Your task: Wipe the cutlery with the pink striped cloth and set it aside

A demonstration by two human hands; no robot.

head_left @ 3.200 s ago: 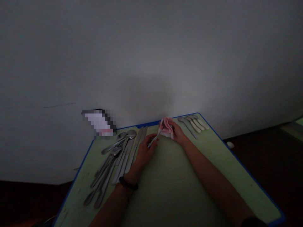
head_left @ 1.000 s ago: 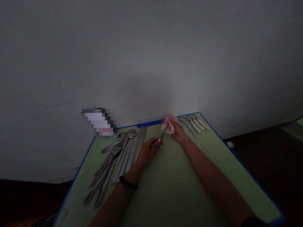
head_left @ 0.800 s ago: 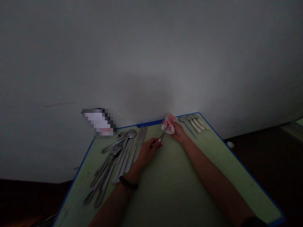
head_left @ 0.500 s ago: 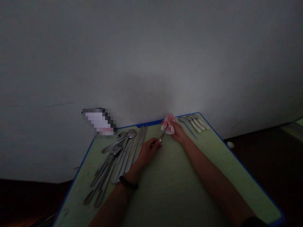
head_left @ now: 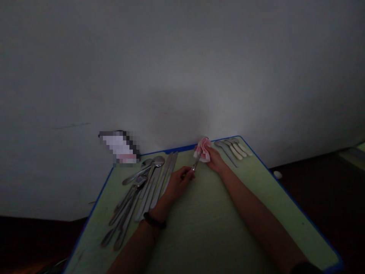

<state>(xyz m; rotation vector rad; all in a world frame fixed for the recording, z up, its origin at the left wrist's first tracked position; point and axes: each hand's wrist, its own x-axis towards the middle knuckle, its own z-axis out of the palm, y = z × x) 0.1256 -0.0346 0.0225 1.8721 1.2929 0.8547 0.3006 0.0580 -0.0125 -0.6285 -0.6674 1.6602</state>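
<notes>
My left hand (head_left: 180, 179) is closed around the handle end of a piece of metal cutlery (head_left: 196, 163). Its other end disappears into a pink and white cloth (head_left: 203, 150), so I cannot tell whether it is a spoon or a fork. My right hand (head_left: 215, 160) grips that cloth, wrapped about the hidden end. Left of my left hand lie several metal spoons (head_left: 158, 161) and other cutlery, with long flat table knives (head_left: 159, 186) closest to it. Beyond my right hand, a grey spoon (head_left: 226, 153) and several pieces with cream handles (head_left: 236, 153) lie side by side.
The light green table (head_left: 216, 236) has a blue edge and stands against a pale wall (head_left: 182, 68). A blurred-out flat object (head_left: 119, 147) leans at the back left corner. Beyond the right edge, a small white object (head_left: 277, 174) shows against the dark floor.
</notes>
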